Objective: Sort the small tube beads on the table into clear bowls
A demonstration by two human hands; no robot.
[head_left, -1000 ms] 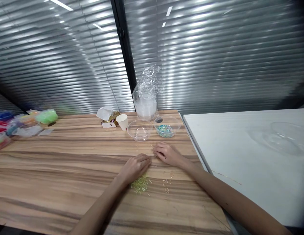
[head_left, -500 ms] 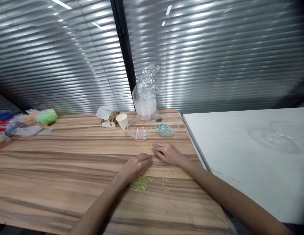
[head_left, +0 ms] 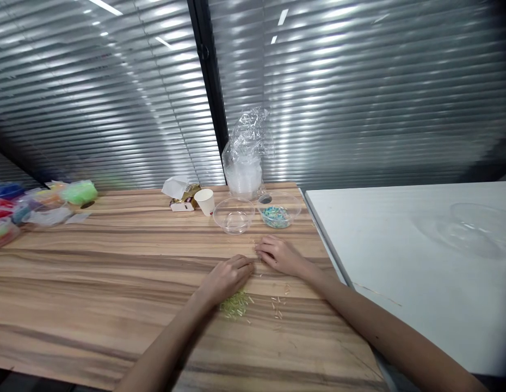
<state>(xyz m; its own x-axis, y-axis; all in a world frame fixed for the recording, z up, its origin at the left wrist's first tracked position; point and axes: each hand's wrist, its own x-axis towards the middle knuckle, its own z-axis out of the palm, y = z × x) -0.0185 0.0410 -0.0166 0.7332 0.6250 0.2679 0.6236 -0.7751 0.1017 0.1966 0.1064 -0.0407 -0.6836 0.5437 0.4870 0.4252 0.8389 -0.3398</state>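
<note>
My left hand [head_left: 230,277] rests low on the wooden table, its fingers bent and pressed together. Right beside and below it lies a heap of yellow-green tube beads [head_left: 235,305]. My right hand [head_left: 279,255] is a little farther off, fingers curled with the tips down at the table. The fingertips of the two hands almost meet. Anything pinched in either hand is too small to make out. A few loose amber tube beads [head_left: 276,307] are scattered to the right of the heap. Beyond the hands stand a clear bowl [head_left: 234,218] and a second clear bowl [head_left: 296,209] holding blue-green beads [head_left: 276,216].
At the back are a paper cup [head_left: 204,202], a tissue pack [head_left: 183,198] and a plastic-wrapped stack of clear bowls [head_left: 245,177]. Colourful bags [head_left: 79,193] lie at the far left. A white table [head_left: 371,234] adjoins on the right, with a clear round item [head_left: 477,228] on it.
The view has shifted very slightly. Both hands stay in nearly the same place, and the beads and bowls look unmoved.
</note>
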